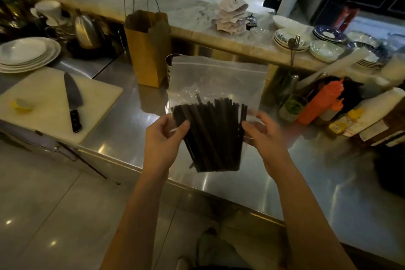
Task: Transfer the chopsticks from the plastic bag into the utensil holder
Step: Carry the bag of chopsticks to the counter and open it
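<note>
Both hands, left [166,136] and right [260,129], grip the chopstick-filled plastic bag [219,81].

2 hands: left [163,138], right [266,136]. 1 plastic bag [219,81]; inside, 1 bundle of dark chopsticks [212,136], too many to count. 1 paper bag [149,50]. 1 knife [73,98]. 1 cutting board [43,120]. 1 kettle [85,28]. 1 orange bottle [317,103].

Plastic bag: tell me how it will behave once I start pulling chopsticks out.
The bag is thin clear film, so it will likely flop and fold. The chopsticks look stiff and smooth; loosely fanned, they may slide or spill. Both hands, left and right, steady its sides.
</note>
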Tool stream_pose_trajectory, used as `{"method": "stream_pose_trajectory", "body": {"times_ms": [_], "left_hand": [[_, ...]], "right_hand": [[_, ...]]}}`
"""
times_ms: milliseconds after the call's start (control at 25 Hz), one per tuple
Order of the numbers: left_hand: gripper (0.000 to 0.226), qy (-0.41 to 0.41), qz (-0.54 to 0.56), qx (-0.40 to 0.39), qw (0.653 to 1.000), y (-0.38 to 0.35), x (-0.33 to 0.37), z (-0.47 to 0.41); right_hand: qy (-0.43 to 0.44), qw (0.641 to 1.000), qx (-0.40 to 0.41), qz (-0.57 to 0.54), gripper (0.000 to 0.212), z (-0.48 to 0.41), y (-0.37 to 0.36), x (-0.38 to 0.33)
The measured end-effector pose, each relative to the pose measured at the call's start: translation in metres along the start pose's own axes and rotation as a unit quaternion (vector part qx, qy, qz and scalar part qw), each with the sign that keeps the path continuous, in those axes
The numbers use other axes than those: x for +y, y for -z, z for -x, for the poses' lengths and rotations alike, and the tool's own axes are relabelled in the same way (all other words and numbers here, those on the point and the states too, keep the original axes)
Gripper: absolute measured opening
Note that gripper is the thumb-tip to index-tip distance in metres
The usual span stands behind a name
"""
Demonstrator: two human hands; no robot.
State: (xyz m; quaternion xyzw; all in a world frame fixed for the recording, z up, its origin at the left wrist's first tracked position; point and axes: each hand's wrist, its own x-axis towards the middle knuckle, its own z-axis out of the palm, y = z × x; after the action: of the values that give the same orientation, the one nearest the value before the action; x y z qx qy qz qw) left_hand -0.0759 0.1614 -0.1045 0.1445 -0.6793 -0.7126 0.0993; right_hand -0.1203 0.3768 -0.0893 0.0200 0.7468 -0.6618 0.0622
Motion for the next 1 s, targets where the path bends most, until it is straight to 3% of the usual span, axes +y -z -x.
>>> {"method": "stream_pose_trajectory", "body": {"times_ms": [120, 440, 720, 1000], "left_hand": [[0.025, 0.004, -0.024, -0.006, 1.0, -0.023, 0.004, -0.033], [0.014, 0.008, -0.091, -0.015, 0.996, -0.078, -0.002, -0.095], [0.019, -0.038, -0.101, 0.018, 0.994, -0.092, 0.01, -0.146], [0.014, -0.056, -0.032, -0.066, 0.996, -0.081, 0.011, -0.197]], "right_hand": [[0.012, 1.0, 0.012, 0.002, 0.028, -0.037, 0.014, -0.003], [-0.002, 0.997, 0.048, -0.062, 0.022, -0.115, 0.047, 0.012], [-0.025, 0.997, 0.05, -0.061, 0.019, -0.151, 0.037, 0.015], [-0.018, 0.993, 0.117, -0.012, 0.021, -0.169, 0.013, 0.014]]}}
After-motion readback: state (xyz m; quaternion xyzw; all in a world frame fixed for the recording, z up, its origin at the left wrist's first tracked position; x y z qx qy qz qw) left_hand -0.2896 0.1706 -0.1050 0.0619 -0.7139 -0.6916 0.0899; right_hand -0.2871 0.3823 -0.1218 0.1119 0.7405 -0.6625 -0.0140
